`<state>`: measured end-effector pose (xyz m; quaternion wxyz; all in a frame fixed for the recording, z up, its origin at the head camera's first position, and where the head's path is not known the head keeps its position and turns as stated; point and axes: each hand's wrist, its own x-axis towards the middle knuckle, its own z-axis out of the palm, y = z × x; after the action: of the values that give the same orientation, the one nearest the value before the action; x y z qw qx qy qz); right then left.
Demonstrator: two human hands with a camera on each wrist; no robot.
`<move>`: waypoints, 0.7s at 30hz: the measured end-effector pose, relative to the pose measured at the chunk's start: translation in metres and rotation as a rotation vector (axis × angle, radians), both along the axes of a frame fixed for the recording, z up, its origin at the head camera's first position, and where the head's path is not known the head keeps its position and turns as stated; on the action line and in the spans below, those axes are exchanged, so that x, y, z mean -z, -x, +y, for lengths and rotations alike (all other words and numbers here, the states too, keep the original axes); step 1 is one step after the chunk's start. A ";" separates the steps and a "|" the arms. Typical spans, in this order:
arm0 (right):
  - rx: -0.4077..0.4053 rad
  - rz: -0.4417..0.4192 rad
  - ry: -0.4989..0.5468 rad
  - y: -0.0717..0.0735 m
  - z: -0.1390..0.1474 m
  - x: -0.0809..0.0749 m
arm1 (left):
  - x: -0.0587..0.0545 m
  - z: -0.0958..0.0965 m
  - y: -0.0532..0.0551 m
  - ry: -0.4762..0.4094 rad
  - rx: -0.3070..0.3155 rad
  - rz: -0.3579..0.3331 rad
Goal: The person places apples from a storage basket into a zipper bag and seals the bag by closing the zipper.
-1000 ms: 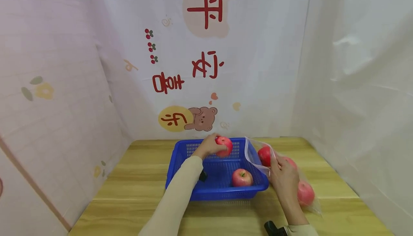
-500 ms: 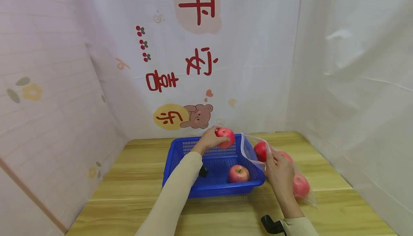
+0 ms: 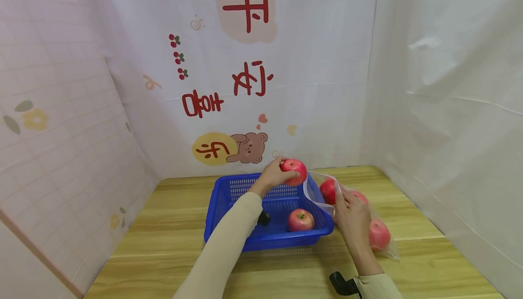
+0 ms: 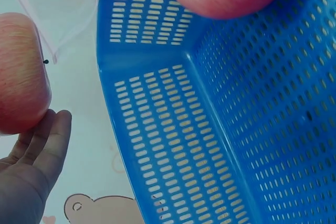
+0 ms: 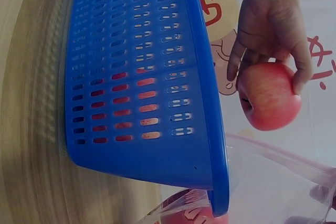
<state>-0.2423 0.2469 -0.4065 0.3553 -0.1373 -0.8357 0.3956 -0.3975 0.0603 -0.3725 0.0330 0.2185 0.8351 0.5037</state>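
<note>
My left hand (image 3: 274, 176) grips a red apple (image 3: 294, 172) above the far right part of a blue plastic basket (image 3: 229, 244). In the right wrist view that apple (image 5: 270, 97) hangs between thumb and fingers, near the mouth of a clear bag. My right hand (image 3: 354, 215) pinches the white-edged rim of the clear plastic bag (image 3: 391, 249), which lies against the basket's right side. Several apples are inside the bag, one (image 3: 379, 234) toward its bottom end. Another apple (image 3: 301, 220) sits on the basket floor, at the near right.
The basket stands on a wood-grain table (image 3: 163, 226). Behind it hangs a white printed cloth (image 3: 327, 63), and more cloth covers both sides. A black wrist mount (image 3: 343, 284) juts out at my right forearm.
My left hand has carried its apple to the right, closer to the bag's mouth. The right hand keeps its hold on the bag's rim. The whole head view has shifted slightly.
</note>
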 end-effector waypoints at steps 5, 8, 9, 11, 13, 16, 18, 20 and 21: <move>0.002 0.013 -0.002 0.000 -0.001 0.000 | -0.002 0.006 -0.006 -0.021 0.006 -0.005; 0.004 0.012 -0.001 0.000 -0.001 0.000 | -0.003 0.010 -0.009 -0.032 0.015 -0.006; 0.004 0.011 -0.001 0.000 -0.001 0.000 | -0.002 0.012 -0.009 -0.034 0.019 -0.004; 0.005 0.010 0.000 0.000 -0.001 0.000 | -0.001 0.014 -0.010 -0.030 0.024 0.004; 0.008 0.012 -0.001 0.001 -0.001 0.001 | 0.000 0.017 -0.011 -0.026 0.027 0.015; 0.010 0.016 -0.003 0.001 0.000 0.001 | 0.000 0.020 -0.015 -0.028 0.029 0.020; 0.009 0.017 -0.006 0.001 -0.001 0.000 | 0.001 0.021 -0.017 -0.039 0.027 0.015; 0.008 0.015 -0.008 0.001 -0.001 0.000 | 0.001 0.022 -0.019 -0.048 0.023 0.010; 0.007 0.013 -0.010 0.000 -0.001 0.000 | 0.002 0.023 -0.020 -0.048 0.022 0.006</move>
<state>-0.2425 0.2461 -0.4060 0.3629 -0.1356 -0.8348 0.3911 -0.3778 0.0835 -0.3744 0.0308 0.2298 0.8204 0.5227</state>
